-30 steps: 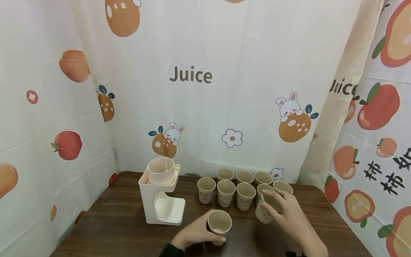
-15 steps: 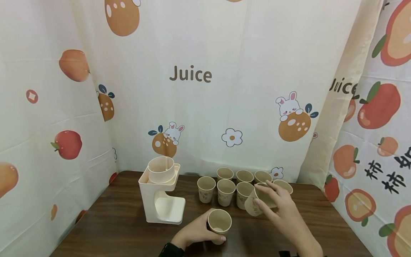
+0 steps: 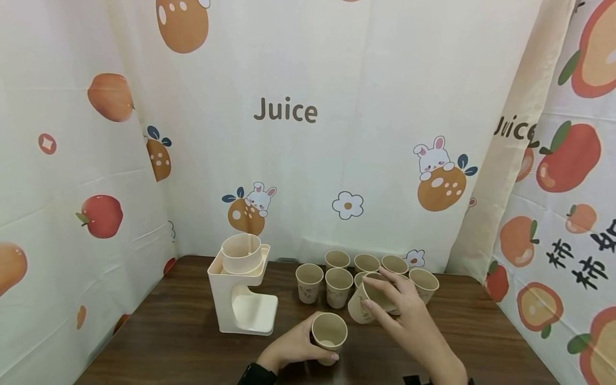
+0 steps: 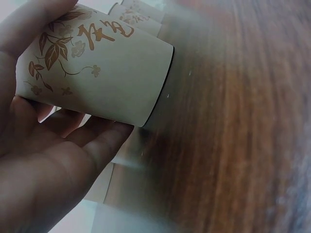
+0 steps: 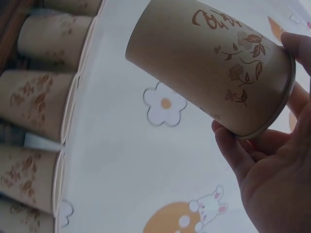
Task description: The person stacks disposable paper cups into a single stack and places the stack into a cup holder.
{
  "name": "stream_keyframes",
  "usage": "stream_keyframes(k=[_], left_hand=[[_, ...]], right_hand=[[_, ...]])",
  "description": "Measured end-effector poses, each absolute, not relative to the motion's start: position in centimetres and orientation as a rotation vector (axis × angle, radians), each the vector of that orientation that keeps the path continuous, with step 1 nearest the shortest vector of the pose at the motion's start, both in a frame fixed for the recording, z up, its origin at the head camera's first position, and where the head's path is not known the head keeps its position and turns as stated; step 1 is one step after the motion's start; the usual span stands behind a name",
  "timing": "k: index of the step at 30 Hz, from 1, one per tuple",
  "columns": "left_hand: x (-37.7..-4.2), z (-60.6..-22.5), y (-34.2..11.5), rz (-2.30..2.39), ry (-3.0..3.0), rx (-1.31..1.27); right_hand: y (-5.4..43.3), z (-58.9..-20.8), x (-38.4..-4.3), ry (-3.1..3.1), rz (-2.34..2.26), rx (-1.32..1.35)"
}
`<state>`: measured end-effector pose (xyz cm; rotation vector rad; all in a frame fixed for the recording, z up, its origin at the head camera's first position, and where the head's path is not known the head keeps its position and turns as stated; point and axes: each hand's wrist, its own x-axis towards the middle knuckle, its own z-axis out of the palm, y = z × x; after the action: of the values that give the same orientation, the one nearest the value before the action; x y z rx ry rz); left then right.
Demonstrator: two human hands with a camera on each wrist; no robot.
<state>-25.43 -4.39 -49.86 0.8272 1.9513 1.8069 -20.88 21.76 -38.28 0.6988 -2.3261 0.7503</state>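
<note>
My left hand (image 3: 295, 347) grips a beige paper cup (image 3: 331, 346) near the front of the table, its mouth facing up. In the left wrist view, the thumb and fingers wrap this cup (image 4: 112, 73), which has a brown leaf print. My right hand (image 3: 409, 313) holds a second beige paper cup (image 3: 360, 309) by the rim end, tilted with its base toward the left. The right wrist view shows that cup (image 5: 204, 63) raised, fingertips at its rim. It overlaps the row of standing cups in the head view and is to the upper right of the left hand's cup.
Several matching paper cups (image 3: 339, 291) stand in rows at the back of the brown wooden table (image 3: 173, 331). Left of them is a cream C-shaped stand (image 3: 223, 307) with a round bowl (image 3: 241, 262) on top. A fruit-printed curtain (image 3: 308, 160) hangs behind.
My right hand has moved left with its cup, which has tipped further, base toward the left hand's cup. My left hand and its cup have stayed in place.
</note>
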Motion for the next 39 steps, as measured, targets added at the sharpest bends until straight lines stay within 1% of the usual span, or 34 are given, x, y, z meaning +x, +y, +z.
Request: stream_keyframes(k=[9,18,23,29,39], left_hand=[[-25.7,-50.1,-4.5,1.777,1.948,0.857],[-25.6,-50.0,-4.6,1.767,1.943,0.821],[-25.6,-50.1,-4.6,1.762,1.917,0.843],[-25.7,-50.2,-4.5,1.761,1.887,0.899],[-25.8,-50.1,-4.4,1.796,1.833,0.922]], right_hand=[[19.5,-38.2,-20.4,-2.307,0.852,0.819],[18.3,-38.7,-20.7,-2.315,0.784,0.915],[17.3,-39.5,-20.9,-2.302,0.746,0.967],[16.6,-40.2,-21.0,-2.304,0.712,0.986],[15.9,-41.5,-21.4,-2.322,0.7,1.021]])
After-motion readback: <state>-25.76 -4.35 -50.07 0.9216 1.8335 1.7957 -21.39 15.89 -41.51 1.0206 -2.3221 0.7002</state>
